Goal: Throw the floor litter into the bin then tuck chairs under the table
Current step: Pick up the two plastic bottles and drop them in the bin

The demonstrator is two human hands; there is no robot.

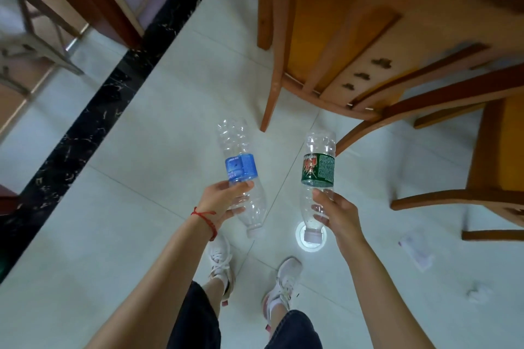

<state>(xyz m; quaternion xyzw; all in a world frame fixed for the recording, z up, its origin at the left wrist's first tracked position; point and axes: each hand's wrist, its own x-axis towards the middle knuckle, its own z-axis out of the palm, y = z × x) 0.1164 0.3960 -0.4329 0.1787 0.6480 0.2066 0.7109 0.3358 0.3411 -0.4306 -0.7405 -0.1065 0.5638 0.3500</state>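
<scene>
My left hand (pixel 224 199) grips an empty clear bottle with a blue label (pixel 241 166), held with its cap toward me above the pale tiled floor. My right hand (pixel 337 214) grips a second empty clear bottle with a green label (pixel 318 170), cap end also toward me. A flat plastic wrapper (pixel 416 249) lies on the floor at the right, and a small crumpled white scrap (pixel 476 294) lies nearer to me. A wooden chair (pixel 326 45) stands just beyond the bottles, and part of another chair (pixel 493 167) is at the right edge. No bin is in view.
A black marble strip (pixel 93 122) runs diagonally across the floor at the left, with wooden furniture (pixel 42 45) beyond it. A bright round reflection (pixel 311 236) shines on the tile under the green-label bottle. My two feet in white shoes stand below the bottles.
</scene>
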